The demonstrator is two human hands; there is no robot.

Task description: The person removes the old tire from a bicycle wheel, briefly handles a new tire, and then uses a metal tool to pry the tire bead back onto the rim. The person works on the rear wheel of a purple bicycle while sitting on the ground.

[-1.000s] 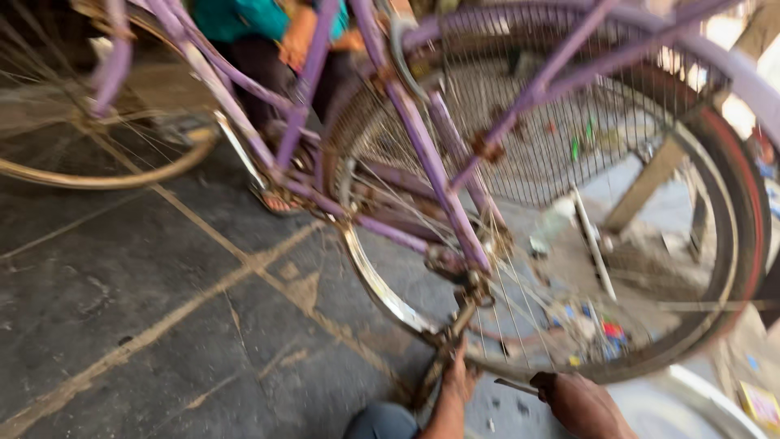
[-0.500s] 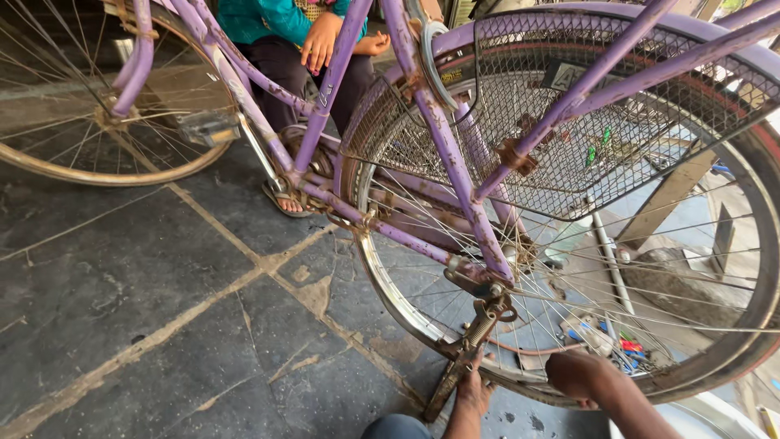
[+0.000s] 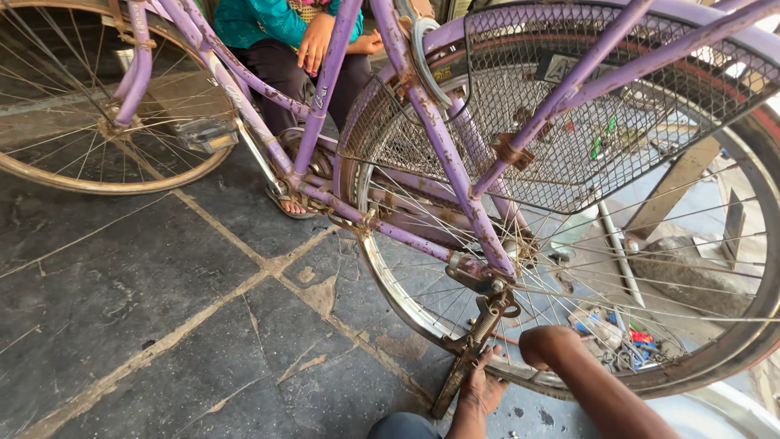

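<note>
My left hand [image 3: 481,389] closes its fingers [image 3: 490,358] around the lower end of the rusty kickstand [image 3: 471,351], which hangs from the rear axle of a purple bicycle [image 3: 422,122] and angles down to the dark stone floor [image 3: 146,284]. My right arm [image 3: 601,390] comes in from the lower edge of the frame and goes in behind the spokes of the rear wheel [image 3: 585,268]; the hand on it cannot be made out as spread or clenched, since the wrist bends away and the chrome rim [image 3: 390,284] and spokes cover what it meets. A coiled spring [image 3: 485,325] sits on the kickstand just above my left fingers, below the axle bracket [image 3: 475,275]. Over the wheel runs a wire mesh guard [image 3: 585,130], rust-flecked, held between the purple stays. Behind the spokes, small tools and bits in red, blue and green [image 3: 626,333] lie scattered on the ground near my right arm. On the far side of the frame sits another person in a teal top [image 3: 260,20], one hand [image 3: 313,45] resting on a frame tube, a sandalled foot [image 3: 288,203] planted near the pedal crank. The front wheel [image 3: 106,106] stands at upper left, well apart from my hands.
</note>
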